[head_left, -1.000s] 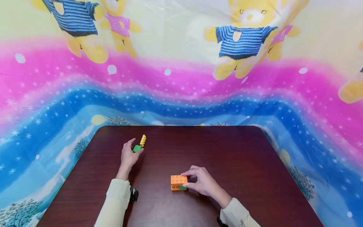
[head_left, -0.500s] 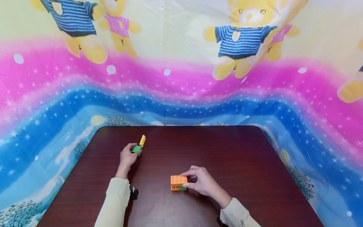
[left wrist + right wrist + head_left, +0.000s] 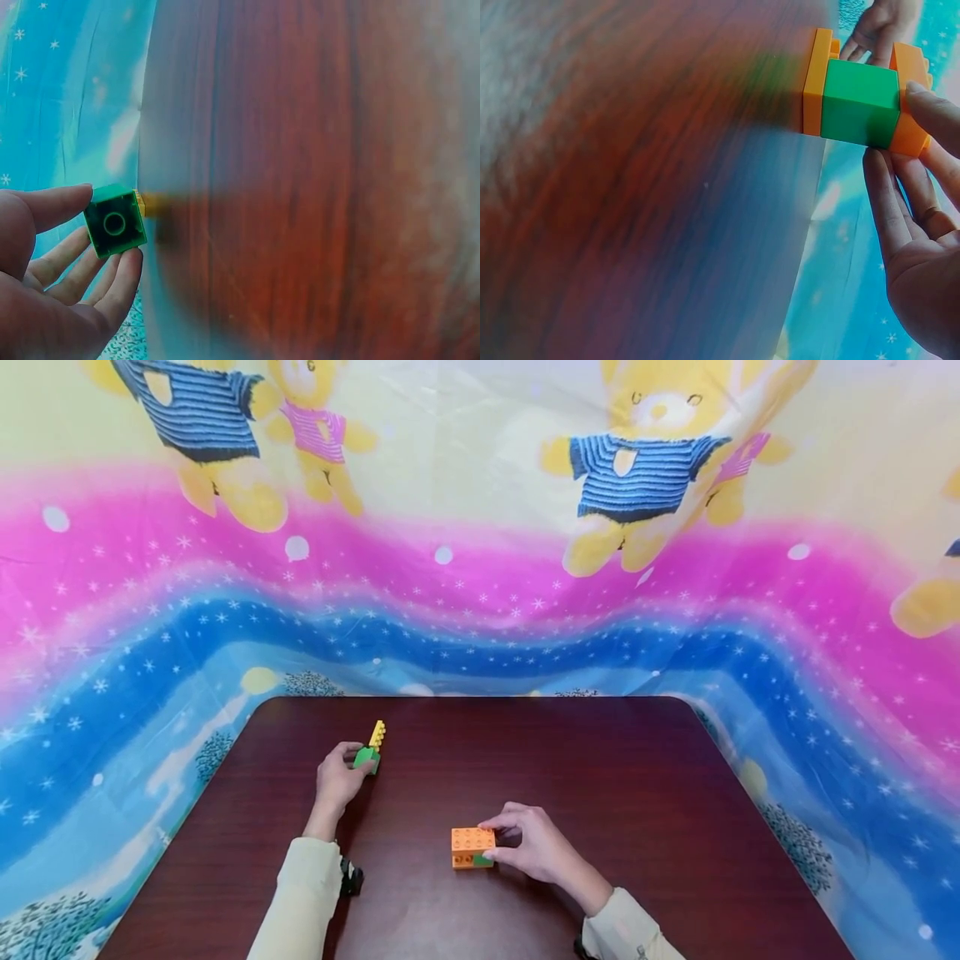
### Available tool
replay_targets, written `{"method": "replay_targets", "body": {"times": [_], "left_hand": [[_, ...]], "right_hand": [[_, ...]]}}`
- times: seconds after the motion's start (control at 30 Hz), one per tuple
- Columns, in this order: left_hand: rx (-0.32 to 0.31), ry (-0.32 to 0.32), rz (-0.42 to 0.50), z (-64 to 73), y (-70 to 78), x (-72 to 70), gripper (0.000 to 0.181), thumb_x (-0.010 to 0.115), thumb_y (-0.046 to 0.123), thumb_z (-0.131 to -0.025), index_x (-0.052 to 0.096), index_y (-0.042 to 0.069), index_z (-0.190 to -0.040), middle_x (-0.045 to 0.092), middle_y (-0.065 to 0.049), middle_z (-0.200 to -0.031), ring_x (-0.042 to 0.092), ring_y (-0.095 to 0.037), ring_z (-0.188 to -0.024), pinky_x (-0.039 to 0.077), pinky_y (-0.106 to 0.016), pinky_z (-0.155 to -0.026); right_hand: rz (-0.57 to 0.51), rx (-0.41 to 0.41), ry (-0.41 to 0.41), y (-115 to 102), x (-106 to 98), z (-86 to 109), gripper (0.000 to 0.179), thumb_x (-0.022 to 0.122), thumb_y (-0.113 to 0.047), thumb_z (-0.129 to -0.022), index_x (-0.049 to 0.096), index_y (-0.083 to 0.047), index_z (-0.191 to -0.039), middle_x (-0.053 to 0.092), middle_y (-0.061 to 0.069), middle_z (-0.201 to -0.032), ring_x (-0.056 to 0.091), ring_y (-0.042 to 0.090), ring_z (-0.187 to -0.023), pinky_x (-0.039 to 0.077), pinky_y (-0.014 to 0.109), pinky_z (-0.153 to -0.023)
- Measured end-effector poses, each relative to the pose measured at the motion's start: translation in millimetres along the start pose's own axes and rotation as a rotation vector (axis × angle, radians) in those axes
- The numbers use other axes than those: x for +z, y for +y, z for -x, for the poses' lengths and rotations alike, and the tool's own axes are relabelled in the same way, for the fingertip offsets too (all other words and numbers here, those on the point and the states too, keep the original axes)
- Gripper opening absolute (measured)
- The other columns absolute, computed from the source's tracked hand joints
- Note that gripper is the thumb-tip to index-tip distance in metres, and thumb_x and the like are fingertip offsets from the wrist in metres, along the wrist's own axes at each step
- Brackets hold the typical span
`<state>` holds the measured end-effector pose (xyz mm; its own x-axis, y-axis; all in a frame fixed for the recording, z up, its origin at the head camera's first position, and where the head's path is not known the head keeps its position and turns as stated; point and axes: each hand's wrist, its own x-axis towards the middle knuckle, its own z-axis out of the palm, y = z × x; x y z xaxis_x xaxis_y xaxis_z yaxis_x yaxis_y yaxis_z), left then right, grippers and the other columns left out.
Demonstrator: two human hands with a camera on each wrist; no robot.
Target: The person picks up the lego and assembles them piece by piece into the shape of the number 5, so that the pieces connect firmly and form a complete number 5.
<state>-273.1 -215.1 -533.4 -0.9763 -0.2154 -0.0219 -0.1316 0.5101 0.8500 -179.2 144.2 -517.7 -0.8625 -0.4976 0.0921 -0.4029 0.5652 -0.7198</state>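
My left hand (image 3: 339,781) pinches a green toy building block (image 3: 115,221) between thumb and fingertips. Its hollow underside, with a round tube inside, faces the left wrist camera. Just beyond it on the table lies a yellow studded brick (image 3: 377,735), mostly hidden behind the block in the left wrist view. Near the table's middle, my right hand (image 3: 534,842) grips the right end of a small stack. That stack has a flat orange brick (image 3: 472,838) on top, a green block (image 3: 860,103) at its right end in between, and another orange brick (image 3: 815,82) underneath.
The dark reddish-brown table (image 3: 600,768) has rounded far corners. A printed cloth (image 3: 480,560) with bears, snowflakes and pink and blue bands hangs around its back and sides.
The fingers of my left hand have drawn in round the green block, which now shows more of its near side beside the yellow brick. My right hand and the stack hold still.
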Motion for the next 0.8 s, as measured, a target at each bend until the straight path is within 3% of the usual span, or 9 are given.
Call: {"method": "replay_targets", "body": {"times": [0.43, 0.8], "left_hand": [[0.018, 0.008, 0.055, 10.8, 16.5, 2.9, 0.050, 0.072, 0.020, -0.099, 0.056, 0.005, -0.143, 0.059, -0.023, -0.141, 0.061, -0.041, -0.128, 0.054, -0.052, -0.101], [0.067, -0.013, 0.142, 20.6, 38.0, 6.3, 0.049, 0.074, 0.016, -0.096, 0.057, 0.004, -0.140, 0.061, -0.023, -0.136, 0.065, -0.040, -0.124, 0.058, -0.047, -0.096]], "right_hand": [[-0.004, -0.010, 0.008, 0.1, 1.0, 0.3, 0.040, 0.088, -0.023, -0.084, 0.078, -0.017, -0.122, 0.066, -0.005, -0.094, 0.067, 0.010, -0.092, 0.060, 0.022, -0.083], [0.008, -0.013, 0.010, -1.1, 1.3, 1.3, 0.039, 0.088, -0.023, -0.085, 0.078, -0.020, -0.122, 0.064, -0.013, -0.095, 0.068, 0.012, -0.095, 0.059, 0.022, -0.083]]}}
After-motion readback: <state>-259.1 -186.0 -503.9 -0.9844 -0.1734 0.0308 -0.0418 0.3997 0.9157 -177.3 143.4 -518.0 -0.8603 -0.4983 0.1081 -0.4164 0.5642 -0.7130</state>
